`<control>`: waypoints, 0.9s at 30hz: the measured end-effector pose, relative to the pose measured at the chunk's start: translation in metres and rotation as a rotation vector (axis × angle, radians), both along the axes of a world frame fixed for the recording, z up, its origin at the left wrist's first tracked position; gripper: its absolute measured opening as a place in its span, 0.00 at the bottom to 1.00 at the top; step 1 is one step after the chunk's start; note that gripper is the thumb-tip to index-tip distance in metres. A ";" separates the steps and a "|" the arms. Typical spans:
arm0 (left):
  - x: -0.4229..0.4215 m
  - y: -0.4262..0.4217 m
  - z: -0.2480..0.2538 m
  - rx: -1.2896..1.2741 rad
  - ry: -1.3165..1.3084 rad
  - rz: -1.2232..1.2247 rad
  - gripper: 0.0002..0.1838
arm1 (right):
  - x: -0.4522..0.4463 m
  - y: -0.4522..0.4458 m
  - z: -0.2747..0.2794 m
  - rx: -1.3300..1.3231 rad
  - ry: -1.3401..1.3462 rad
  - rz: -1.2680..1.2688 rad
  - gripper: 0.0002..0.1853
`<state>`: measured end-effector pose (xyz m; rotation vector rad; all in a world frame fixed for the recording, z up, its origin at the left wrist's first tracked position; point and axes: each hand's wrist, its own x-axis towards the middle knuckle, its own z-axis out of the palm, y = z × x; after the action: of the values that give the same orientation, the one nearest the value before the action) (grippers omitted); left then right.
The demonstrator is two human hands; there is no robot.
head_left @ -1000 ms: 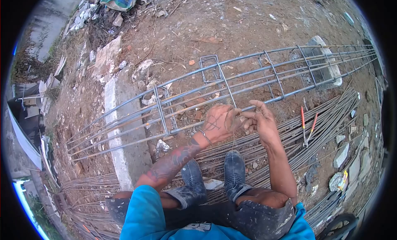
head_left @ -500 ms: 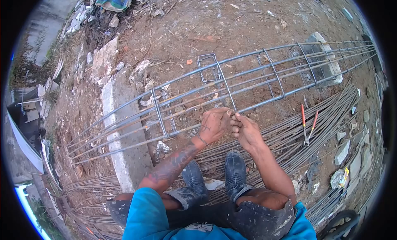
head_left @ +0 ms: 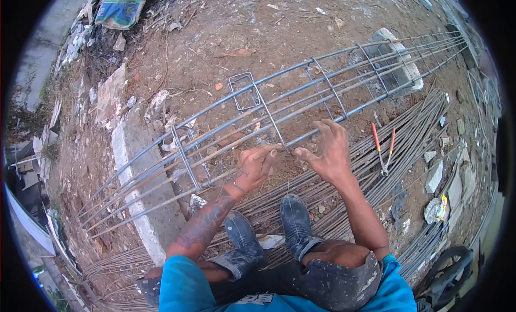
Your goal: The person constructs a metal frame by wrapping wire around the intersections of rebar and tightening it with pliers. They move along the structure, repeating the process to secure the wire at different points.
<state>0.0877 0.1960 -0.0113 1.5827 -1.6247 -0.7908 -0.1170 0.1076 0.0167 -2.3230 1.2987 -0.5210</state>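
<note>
Right hand (head_left: pixel 330 153), head view, has parted from left hand (head_left: pixel 255 167) since the earlier frame; its fingers stand spread. Left fingers curl; whether they pinch cannot be told. If unsecured, the stirrup (head_left: pixel 270 116) may slide along the bar (head_left: pixel 305 136). The stirrup's lower corner lies between the hands, at left fingertips.

Forming a long cage (head_left: pixel 269 116), partly rusting, spanning two blocks (head_left: pixel 156 226), stretching from near left to far right.
</note>
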 end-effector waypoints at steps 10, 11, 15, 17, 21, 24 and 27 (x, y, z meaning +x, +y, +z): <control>-0.001 -0.004 0.012 0.123 0.078 0.041 0.13 | 0.014 -0.025 -0.022 0.043 0.211 -0.029 0.62; 0.000 -0.003 0.013 0.163 0.081 0.043 0.13 | 0.014 -0.026 -0.021 0.050 0.210 -0.030 0.63; -0.003 -0.003 0.009 0.086 0.140 0.065 0.13 | 0.021 -0.023 -0.023 0.059 0.290 -0.029 0.65; -0.002 -0.003 0.006 0.022 0.095 0.052 0.13 | 0.022 -0.024 -0.023 0.061 0.292 -0.031 0.65; -0.001 -0.004 0.006 -0.047 0.075 0.040 0.13 | 0.024 -0.025 -0.020 0.093 0.303 -0.044 0.65; -0.001 -0.003 0.008 0.093 0.111 0.054 0.13 | 0.028 -0.025 -0.017 0.141 0.337 -0.052 0.65; -0.001 -0.003 0.005 0.074 0.066 0.054 0.13 | 0.027 -0.023 -0.016 0.130 0.293 -0.049 0.64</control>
<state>0.0866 0.1932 -0.0064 1.6278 -1.5154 -0.8739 -0.0901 0.0851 0.0005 -2.3259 1.4748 -0.1064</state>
